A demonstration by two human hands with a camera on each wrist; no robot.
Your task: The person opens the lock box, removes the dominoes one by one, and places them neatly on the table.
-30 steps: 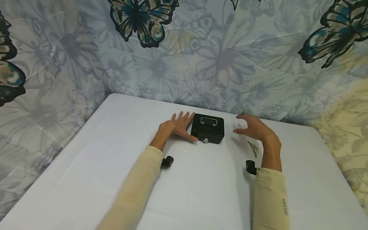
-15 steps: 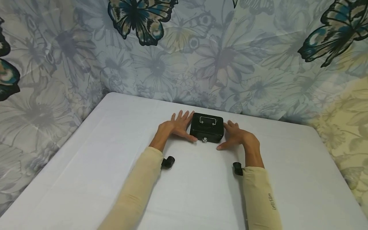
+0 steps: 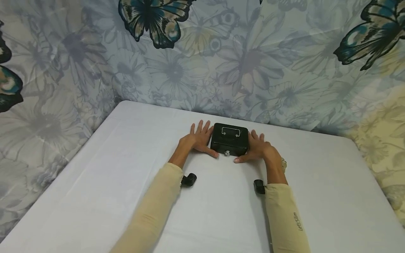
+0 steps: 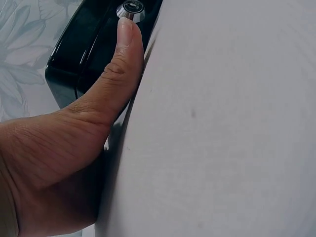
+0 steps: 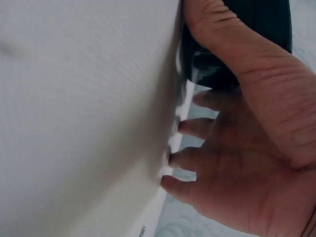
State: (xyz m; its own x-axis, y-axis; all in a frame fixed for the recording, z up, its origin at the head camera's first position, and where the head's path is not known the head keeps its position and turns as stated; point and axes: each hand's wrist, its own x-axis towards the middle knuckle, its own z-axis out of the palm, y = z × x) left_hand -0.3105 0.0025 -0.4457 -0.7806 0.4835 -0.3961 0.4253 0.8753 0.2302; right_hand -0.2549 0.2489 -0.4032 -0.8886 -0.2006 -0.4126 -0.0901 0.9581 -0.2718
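Note:
A black metal cash box [image 3: 229, 142] with a wire carrying handle on its lid and a silver lock [image 3: 226, 153] on its front stands closed on the white table. My left hand [image 3: 200, 140] lies against its left side with fingers spread; in the left wrist view the thumb [image 4: 121, 64] stretches along the front to the lock [image 4: 131, 9]. At the box's right side is my right hand [image 3: 255, 148], fingers extended. In the right wrist view its thumb [image 5: 232, 34] crosses the front of the box [image 5: 215, 71], with the fingertips down at the table surface.
A bunch of keys [image 3: 283, 164] lies right of my right wrist, partly hidden by it. The white table [image 3: 215, 211] reaches back to a wall covering [image 3: 177, 73] printed with flowers and butterflies. Black wrist cameras [image 3: 189, 179] sit on both sleeves.
My right hand has come leftward from above the keys to the box's right side, and its wrist now partly covers the keys. My left hand has stayed at the box's left side.

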